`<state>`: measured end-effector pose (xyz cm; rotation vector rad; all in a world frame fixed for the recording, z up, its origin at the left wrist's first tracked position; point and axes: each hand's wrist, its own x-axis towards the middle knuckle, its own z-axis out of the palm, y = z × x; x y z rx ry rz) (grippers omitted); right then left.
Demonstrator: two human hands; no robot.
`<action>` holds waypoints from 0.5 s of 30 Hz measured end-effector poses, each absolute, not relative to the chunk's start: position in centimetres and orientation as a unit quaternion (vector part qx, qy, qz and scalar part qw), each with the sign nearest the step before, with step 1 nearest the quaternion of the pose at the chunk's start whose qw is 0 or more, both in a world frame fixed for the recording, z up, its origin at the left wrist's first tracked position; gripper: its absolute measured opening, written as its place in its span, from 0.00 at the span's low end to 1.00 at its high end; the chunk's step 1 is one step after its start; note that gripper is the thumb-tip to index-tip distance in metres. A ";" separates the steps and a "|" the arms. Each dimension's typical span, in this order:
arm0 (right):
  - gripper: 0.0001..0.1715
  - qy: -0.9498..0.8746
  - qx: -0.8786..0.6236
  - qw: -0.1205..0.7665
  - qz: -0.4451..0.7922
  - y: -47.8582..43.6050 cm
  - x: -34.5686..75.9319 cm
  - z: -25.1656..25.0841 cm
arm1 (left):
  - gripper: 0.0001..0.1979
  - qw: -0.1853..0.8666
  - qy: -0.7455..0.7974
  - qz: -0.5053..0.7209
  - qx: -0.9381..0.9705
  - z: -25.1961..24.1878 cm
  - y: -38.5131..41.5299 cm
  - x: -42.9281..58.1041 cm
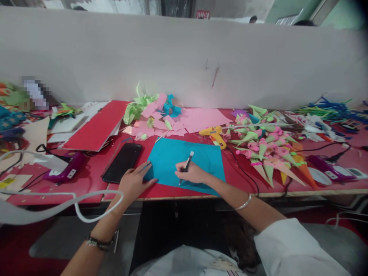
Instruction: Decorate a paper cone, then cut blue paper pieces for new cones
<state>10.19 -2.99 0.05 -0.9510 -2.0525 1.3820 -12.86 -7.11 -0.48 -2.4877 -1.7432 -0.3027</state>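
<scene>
A blue sheet of paper [166, 157] lies flat at the front of the red table. My right hand [191, 172] rests on it, fingers closed round a black pen with a white end [188, 161]. The pen leans with its tip down at the paper near the front edge. At the sheet's left edge my left hand [136, 180] lies with fingers spread, fingertips at the paper. A black phone [123, 163] sits just beyond that hand, to the left.
Behind the sheet are pink and green paper scraps [155, 111] and a yellow glue gun [214, 134]. Paper cones [263, 145] pile up to the right, beside a purple power strip [330, 168]. A red board [96, 126] lies left; a white cable [97, 195] loops in front.
</scene>
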 end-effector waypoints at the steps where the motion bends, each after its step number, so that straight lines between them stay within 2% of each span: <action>1: 0.16 -0.751 -0.346 0.241 0.508 -3.0 10.1 0.1 | 0.26 0.043 -0.572 -0.101 -0.813 -0.5 -7.1 -12.8; 15: 0.15 -0.766 -0.337 0.226 0.499 -2.9 9.2 0.4 | 0.24 0.025 -0.576 -0.116 -0.809 -0.4 -7.1 -12.8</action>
